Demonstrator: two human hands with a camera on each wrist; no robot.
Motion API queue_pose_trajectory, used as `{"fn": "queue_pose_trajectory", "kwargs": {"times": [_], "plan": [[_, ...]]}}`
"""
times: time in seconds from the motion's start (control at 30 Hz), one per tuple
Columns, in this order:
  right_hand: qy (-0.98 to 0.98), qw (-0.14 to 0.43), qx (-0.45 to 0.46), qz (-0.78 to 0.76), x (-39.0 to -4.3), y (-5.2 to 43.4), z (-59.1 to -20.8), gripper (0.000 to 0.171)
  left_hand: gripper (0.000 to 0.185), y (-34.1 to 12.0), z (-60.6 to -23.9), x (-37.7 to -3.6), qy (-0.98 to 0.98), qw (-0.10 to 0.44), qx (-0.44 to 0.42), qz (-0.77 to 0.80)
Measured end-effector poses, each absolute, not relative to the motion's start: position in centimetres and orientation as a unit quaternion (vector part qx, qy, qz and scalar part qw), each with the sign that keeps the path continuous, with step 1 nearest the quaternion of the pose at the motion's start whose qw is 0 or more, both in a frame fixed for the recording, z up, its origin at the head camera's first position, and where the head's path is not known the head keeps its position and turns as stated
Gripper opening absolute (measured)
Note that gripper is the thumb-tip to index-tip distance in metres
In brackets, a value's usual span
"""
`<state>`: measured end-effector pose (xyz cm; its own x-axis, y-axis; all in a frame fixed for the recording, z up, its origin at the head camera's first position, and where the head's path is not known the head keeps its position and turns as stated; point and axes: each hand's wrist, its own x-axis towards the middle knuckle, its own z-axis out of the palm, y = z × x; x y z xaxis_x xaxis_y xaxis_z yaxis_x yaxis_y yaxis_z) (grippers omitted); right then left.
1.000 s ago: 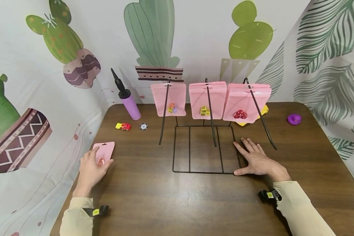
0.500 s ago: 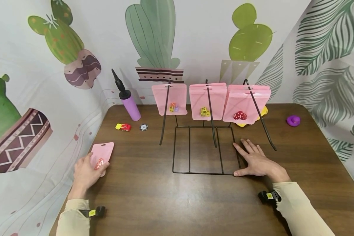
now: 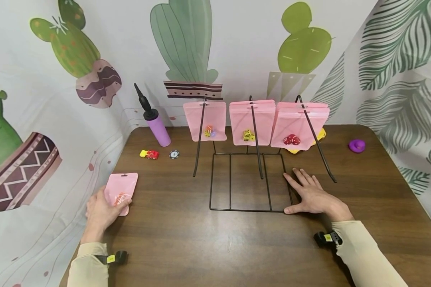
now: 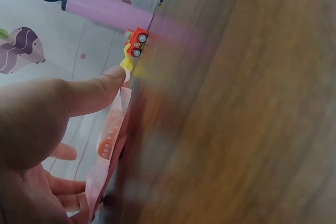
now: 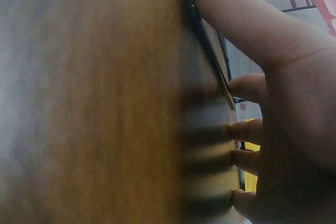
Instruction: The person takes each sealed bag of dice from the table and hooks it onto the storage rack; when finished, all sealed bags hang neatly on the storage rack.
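1. Cactus-printed backdrop walled in a dark wooden counter [image 3: 201, 247] in the head view. The left hand [image 3: 101, 212] pinched a pink pouch [image 3: 120, 191] holding red dice at the counter's left edge; half a second earlier the pouch lay flatter under the fingers, and now its near end was raised off the wood, thumb on top. The right hand [image 3: 310, 196] had not moved, lying flat with straight fingers on the near right corner of the black wire rack [image 3: 237, 181]. Three more pink pouches [image 3: 252, 121] hung on the rack's hooks. A purple hand pump [image 3: 154, 119], a toy car [image 3: 149, 154] and a purple rubber duck [image 3: 357, 145] stood well apart.

2. From the left wrist, the pouch [image 4: 107, 148] showed edge-on, thin and glossy, between thumb [image 4: 79, 95] and fingers beneath.

3. From the right wrist, the fingers [image 5: 247, 129] pressed down beside the rack's wire [image 5: 207, 51].
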<state>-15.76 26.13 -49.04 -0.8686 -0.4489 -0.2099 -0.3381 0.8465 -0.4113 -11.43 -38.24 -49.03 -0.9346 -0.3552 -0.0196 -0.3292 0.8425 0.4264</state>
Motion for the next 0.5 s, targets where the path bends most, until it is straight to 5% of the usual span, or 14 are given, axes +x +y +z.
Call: {"fn": "queue_pose_trajectory", "kwargs": {"times": [0.3, 0.5], "plan": [[0.950, 0.149, -0.207, -0.183, -15.82, 26.11, -49.08, 0.119, 0.126, -38.40, -49.16, -11.82, -0.956, 0.005, 0.201, -0.214], [0.949, 0.149, -0.208, -0.183, -15.82, 26.12, -49.15, 0.118, 0.125, -38.31, -49.23, -11.79, -0.957, -0.002, 0.199, -0.210]]}}
